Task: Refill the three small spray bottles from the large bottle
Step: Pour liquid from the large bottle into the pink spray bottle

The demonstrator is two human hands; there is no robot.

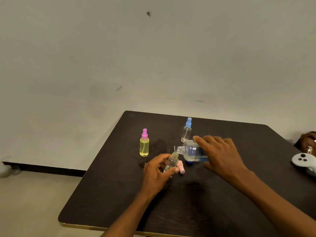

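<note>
My right hand (220,154) grips the large clear bottle (191,151), tipped on its side with its open neck touching the mouth of a small uncapped spray bottle (171,162). My left hand (157,171) holds that small bottle, tilted, with a little liquid at its bottom. Its pale pink spray cap (180,167) lies on the table beside it. A small bottle of yellow liquid with a pink sprayer (144,144) stands to the left. A nearly empty small bottle with a blue sprayer (186,130) stands behind. A dark blue cap (189,163) sits under the large bottle.
The dark table (171,206) has wet patches around the bottles. A white controller (304,161) lies at the right edge, with another person's hand (309,141) behind it. The table's left edge drops to the floor.
</note>
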